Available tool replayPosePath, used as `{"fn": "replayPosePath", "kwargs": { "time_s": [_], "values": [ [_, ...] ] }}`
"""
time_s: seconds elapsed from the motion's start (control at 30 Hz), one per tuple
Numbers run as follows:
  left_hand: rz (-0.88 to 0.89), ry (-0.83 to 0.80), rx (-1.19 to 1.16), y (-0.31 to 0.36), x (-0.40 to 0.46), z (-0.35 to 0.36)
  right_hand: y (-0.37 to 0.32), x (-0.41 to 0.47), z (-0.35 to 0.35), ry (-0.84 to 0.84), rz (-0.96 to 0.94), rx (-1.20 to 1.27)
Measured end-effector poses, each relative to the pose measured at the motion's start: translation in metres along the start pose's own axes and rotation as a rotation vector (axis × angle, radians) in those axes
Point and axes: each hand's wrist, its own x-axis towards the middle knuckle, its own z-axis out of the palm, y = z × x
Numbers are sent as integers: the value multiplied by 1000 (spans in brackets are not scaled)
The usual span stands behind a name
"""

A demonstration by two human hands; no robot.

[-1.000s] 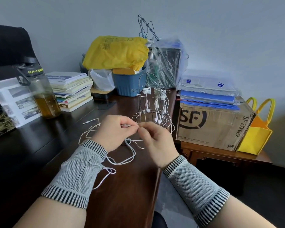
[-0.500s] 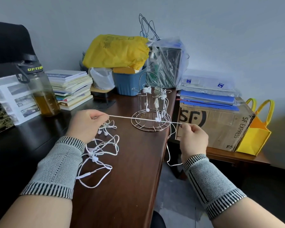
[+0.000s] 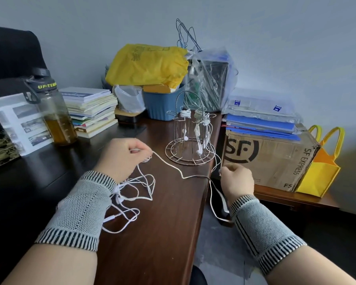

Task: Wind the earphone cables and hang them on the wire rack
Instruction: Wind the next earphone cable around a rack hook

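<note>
The left hand (image 3: pixel 122 156), wearing a grey knitted wrist sleeve with striped cuffs, is curled over the dark brown wooden desk (image 3: pixel 162 233) and pinches the thin white earphone cable (image 3: pixel 174 168) between thumb and fingers. From that pinch one strand runs slack toward four o'clock, touches the desk near its right edge, then drops over the edge and loops up to the right hand (image 3: pixel 237 179). The right hand, in a matching sleeve, hangs just past the desk edge with its fingers curled on the cable. Below the left wrist, at about six o'clock from the hand, the rest of the cable lies in a loose tangle of loops on the desk, with small white earbuds and a plug among them. At one o'clock from the left hand stands the silver bell-shaped wire rack (image 3: pixel 190 138), upright near the desk's right edge, with several white wound earphone bundles (image 3: pixel 201 120) hanging from its upper hooks. At nine o'clock from the rack a clear bottle with a black lid (image 3: pixel 56 116) holds amber liquid, beside a stack of books (image 3: pixel 90 111). At three o'clock from the rack sits a brown cardboard box marked SF (image 3: pixel 265 159).
</note>
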Motion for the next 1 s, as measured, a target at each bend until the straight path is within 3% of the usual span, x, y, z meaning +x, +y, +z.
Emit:
{"fn": "replayPosePath", "kwargs": {
  "time_s": [0.13,0.23,0.3,0.37,0.53,0.73,0.8,0.9,1.0],
  "values": [
    [63,-72,-37,7,1,9,-23,-24,-1,117,-375,54],
    [120,-107,-70,13,-3,19,-44,-43,12,-160,-581,186],
    [157,-123,-76,15,-4,23,-53,-49,21,-392,-543,197],
    [166,-143,-42,13,-3,24,-54,-49,25,-437,-521,201],
    [27,-55,25,5,0,6,-47,-31,15,-180,-399,361],
    [79,407,0,6,9,-14,-49,-29,3,64,-371,516],
    [67,344,62,1,10,-13,-46,-27,6,75,-340,476],
    [-80,22,109,-17,11,-6,-37,-18,11,90,-217,475],
    [-127,7,137,-29,11,-5,-32,-11,12,132,-135,505]
  ]
}}
